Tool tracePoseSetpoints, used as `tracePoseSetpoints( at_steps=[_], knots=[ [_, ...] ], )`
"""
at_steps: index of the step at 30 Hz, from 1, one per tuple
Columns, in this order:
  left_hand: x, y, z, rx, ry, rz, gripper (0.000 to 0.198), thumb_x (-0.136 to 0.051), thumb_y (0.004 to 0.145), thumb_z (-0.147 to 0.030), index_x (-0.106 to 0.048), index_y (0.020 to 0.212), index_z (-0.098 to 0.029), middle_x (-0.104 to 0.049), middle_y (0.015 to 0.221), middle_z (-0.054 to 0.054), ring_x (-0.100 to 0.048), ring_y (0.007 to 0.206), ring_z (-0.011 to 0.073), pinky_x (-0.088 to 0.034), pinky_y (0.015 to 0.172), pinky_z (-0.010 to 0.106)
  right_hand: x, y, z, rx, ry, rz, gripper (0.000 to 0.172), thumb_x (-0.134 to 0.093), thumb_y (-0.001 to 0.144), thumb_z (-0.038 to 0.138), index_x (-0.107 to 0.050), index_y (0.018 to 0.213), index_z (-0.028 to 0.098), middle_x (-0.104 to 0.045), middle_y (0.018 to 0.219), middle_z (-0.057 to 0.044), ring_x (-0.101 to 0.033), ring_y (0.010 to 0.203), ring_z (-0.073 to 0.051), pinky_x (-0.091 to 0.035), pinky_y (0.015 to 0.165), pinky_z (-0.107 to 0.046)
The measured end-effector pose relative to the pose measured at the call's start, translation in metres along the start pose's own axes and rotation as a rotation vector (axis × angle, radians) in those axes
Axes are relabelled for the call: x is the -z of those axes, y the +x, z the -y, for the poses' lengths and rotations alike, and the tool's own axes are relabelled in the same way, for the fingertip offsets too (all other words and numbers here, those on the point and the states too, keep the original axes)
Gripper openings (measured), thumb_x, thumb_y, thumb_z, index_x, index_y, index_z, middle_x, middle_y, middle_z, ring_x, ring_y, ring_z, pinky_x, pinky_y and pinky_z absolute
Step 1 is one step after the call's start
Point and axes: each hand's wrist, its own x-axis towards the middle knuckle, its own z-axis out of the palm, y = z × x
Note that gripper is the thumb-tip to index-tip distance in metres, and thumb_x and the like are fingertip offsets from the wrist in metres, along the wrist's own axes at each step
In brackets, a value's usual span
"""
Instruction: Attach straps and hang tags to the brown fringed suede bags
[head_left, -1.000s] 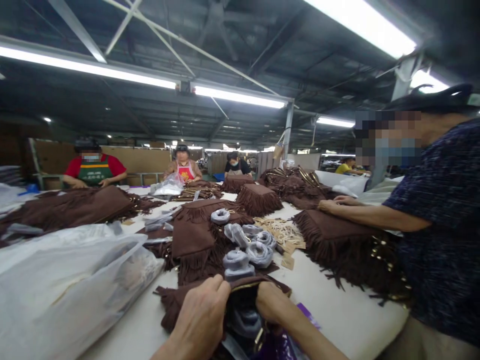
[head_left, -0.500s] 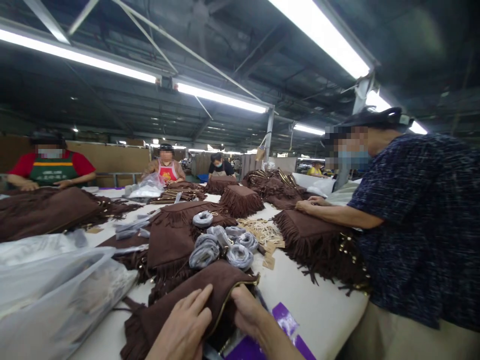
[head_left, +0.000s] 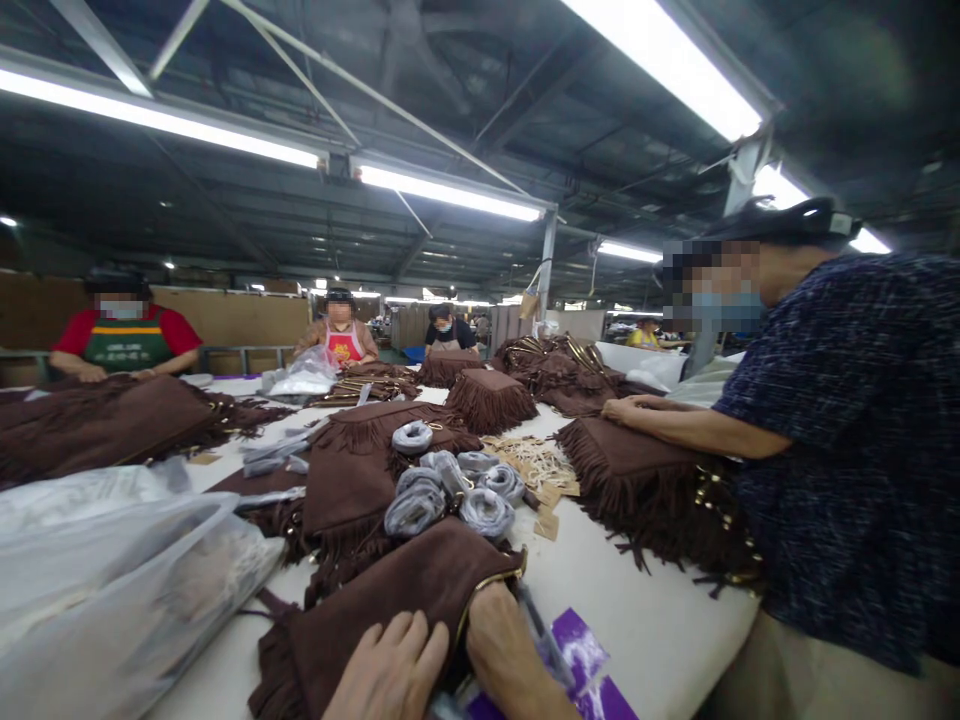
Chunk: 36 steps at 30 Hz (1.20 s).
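A brown fringed bag lies in front of me, its gold zip along the right side open. My left hand rests flat on the bag, with its fingers stretched over the fabric. At the zip opening, my right hand reaches inside the bag. Its fingers are hidden there, so what they hold cannot be seen. Just beyond the bag sit several grey-wrapped coiled straps. Purple packaging lies under and right of my right wrist.
Translucent plastic bags cover the left of the white table. More brown fringed bags are spread across it. Tags with cords lie in the middle. A co-worker leans over a fringed bag at right; others work opposite.
My right hand has gone deeper into the zip opening, and its fingers have passed out of sight. My left hand has shifted slightly right on the bag. The whole view has turned a little.
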Motion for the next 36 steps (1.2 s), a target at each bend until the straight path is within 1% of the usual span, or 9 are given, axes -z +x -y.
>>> tracePoseSetpoints(
  at_steps=[4, 9, 12, 15, 18, 21, 27, 32, 36],
  knots=[
    [0.005, -0.005, 0.005, -0.025, 0.052, -0.027, 0.053, -0.048, 0.083, -0.008, -0.056, 0.133, -0.023, -0.058, 0.136, 0.016, -0.053, 0.123, 0.0352, -0.044, 0.100, 0.053, 0.056, -0.024, -0.001, 0.080, -0.213, 0.102, 0.035, -0.044, 0.091, 0.015, -0.068, 0.114, 0.025, -0.071, 0.112, -0.009, -0.064, 0.106, -0.026, -0.049, 0.095, -0.037],
    [0.025, -0.023, 0.018, -0.036, -0.069, 0.063, 0.066, -0.054, 0.075, -0.005, -0.052, 0.138, -0.024, -0.045, 0.149, 0.014, -0.040, 0.136, 0.0344, -0.031, 0.111, 0.054, 0.116, -0.020, -0.016, 0.033, -0.641, 0.198, 0.069, -0.037, 0.071, -0.003, -0.056, 0.133, 0.019, -0.055, 0.142, -0.011, -0.056, 0.122, -0.025, -0.045, 0.099, -0.037],
    [0.038, -0.025, 0.002, 0.017, -0.098, 0.102, 0.051, -0.060, 0.080, -0.016, -0.057, 0.131, -0.017, -0.047, 0.145, 0.019, -0.041, 0.135, 0.0374, -0.030, 0.111, 0.058, 0.117, -0.010, -0.023, 0.051, -0.663, 0.300, 0.044, -0.040, 0.078, 0.004, -0.066, 0.110, 0.020, -0.069, 0.116, -0.010, -0.064, 0.104, -0.022, -0.048, 0.084, -0.030],
    [0.046, -0.011, -0.038, 0.073, -0.082, 0.005, 0.025, -0.054, 0.090, -0.023, -0.067, 0.108, -0.011, -0.063, 0.121, 0.020, -0.055, 0.118, 0.0372, -0.040, 0.102, 0.057, 0.113, -0.002, -0.022, 0.072, -0.674, 0.302, 0.023, -0.043, 0.085, 0.015, -0.064, 0.090, 0.020, -0.070, 0.096, -0.010, -0.065, 0.092, -0.025, -0.046, 0.076, -0.032],
    [0.047, 0.019, -0.081, 0.153, -0.175, -0.108, 0.027, -0.056, 0.091, -0.030, -0.063, 0.111, -0.012, -0.064, 0.112, 0.018, -0.059, 0.106, 0.0368, -0.049, 0.088, 0.053, 0.115, 0.004, -0.014, 0.072, -0.669, 0.311, 0.022, -0.039, 0.090, 0.023, -0.060, 0.084, 0.020, -0.070, 0.082, -0.010, -0.065, 0.078, -0.026, -0.043, 0.068, -0.034],
    [0.043, 0.049, -0.106, 0.219, -0.244, -0.188, 0.042, -0.066, 0.086, -0.036, -0.057, 0.118, -0.011, -0.063, 0.109, 0.019, -0.061, 0.101, 0.0369, -0.052, 0.083, 0.050, 0.122, 0.009, 0.000, 0.084, -0.604, 0.330, 0.024, -0.035, 0.092, 0.026, -0.054, 0.077, 0.022, -0.068, 0.076, -0.007, -0.064, 0.072, -0.024, -0.041, 0.065, -0.032],
    [0.045, 0.060, -0.100, 0.335, -0.274, -0.193, 0.024, -0.040, 0.096, -0.012, -0.058, 0.113, -0.013, -0.066, 0.109, 0.016, -0.066, 0.102, 0.0303, -0.054, 0.083, 0.042, 0.123, 0.007, 0.018, 0.075, -0.265, 0.380, 0.025, -0.037, 0.088, 0.036, -0.048, 0.068, 0.025, -0.062, 0.066, -0.002, -0.057, 0.064, -0.020, -0.041, 0.062, -0.030],
    [0.058, 0.043, -0.092, 0.294, -0.249, -0.133, 0.030, -0.057, 0.086, -0.017, -0.056, 0.115, -0.014, -0.067, 0.113, 0.014, -0.065, 0.104, 0.0299, -0.053, 0.087, 0.041, 0.115, 0.013, 0.022, 0.062, -0.401, 0.325, 0.028, -0.033, 0.087, 0.039, -0.047, 0.066, 0.024, -0.063, 0.067, -0.005, -0.059, 0.068, -0.023, -0.039, 0.064, -0.033],
    [0.073, 0.020, -0.072, 0.306, -0.212, -0.064, 0.031, -0.047, 0.087, -0.016, -0.058, 0.116, -0.011, -0.070, 0.108, 0.017, -0.068, 0.099, 0.0312, -0.054, 0.082, 0.040, 0.118, 0.024, 0.034, 0.061, -0.489, 0.286, 0.025, -0.037, 0.086, 0.035, -0.045, 0.064, 0.025, -0.061, 0.064, -0.003, -0.058, 0.065, -0.022, -0.036, 0.062, -0.032]
  ],
)
